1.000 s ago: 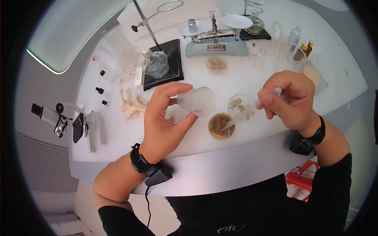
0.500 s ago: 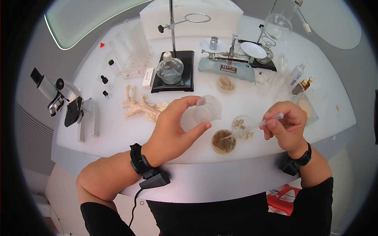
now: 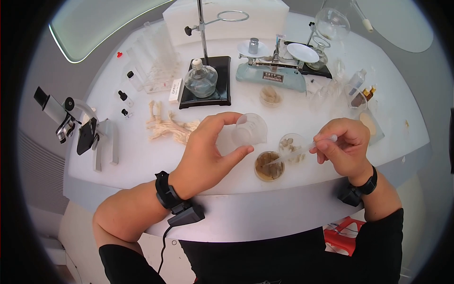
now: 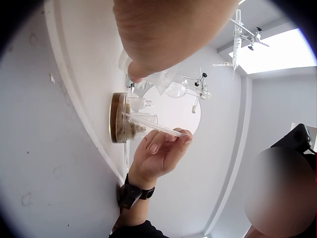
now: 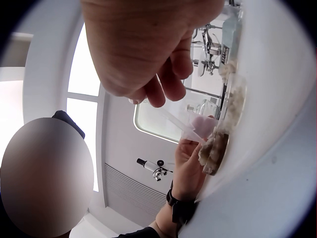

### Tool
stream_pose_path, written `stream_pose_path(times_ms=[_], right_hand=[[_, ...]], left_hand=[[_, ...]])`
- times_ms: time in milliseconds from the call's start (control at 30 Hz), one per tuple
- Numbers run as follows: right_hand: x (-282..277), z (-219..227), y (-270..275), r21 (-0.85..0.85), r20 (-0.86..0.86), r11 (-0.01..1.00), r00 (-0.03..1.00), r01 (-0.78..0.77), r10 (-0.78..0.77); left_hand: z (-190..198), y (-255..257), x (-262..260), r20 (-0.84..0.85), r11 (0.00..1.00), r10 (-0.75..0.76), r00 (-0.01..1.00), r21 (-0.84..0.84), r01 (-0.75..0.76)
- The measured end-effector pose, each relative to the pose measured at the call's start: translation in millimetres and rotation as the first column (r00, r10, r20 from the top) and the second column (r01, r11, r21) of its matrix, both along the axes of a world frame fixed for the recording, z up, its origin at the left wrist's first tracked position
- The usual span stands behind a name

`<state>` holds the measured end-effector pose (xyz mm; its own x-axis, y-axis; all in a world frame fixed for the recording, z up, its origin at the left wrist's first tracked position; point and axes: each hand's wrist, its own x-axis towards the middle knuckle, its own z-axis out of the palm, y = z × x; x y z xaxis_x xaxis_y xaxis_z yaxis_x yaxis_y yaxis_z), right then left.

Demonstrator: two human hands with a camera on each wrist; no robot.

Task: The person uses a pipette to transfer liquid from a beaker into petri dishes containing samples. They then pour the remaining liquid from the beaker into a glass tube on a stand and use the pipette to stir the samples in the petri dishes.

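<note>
My left hand grips a small clear plastic beaker between thumb and fingers, tilted above the table. My right hand pinches a translucent plastic dropper near its bulb end. The dropper slants down to the left, its tip inside a round petri dish that holds brown liquid and pale brown pieces. In the left wrist view the same dish shows side-on, with the dropper's tip over its rim. Just behind it lies a second clear dish with small pale pieces.
A third dish sits farther back, before a balance scale. A glass burner stands on a black stand base. Left are a microscope, dropper bottles and a pale fibrous bundle. Brown bottles stand right.
The head view has shifted. My left hand has turned the beaker, so its mouth and side show differently. The dropper lies at a flatter slant, its tip still at the brown dish.
</note>
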<state>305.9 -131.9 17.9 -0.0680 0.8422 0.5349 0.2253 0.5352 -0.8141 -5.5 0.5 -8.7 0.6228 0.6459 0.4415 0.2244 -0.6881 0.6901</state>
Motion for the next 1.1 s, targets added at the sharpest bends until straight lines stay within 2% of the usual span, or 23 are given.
stream_pose_path(times_ms=[1100], right_hand=[[2.3,2.5,3.1,0.021,0.091,1.0,0.996,0.005,-0.007]], left_hand=[[-3.6,2.4,1.6,-0.048,0.994,-0.052,0.997,-0.094,0.047]])
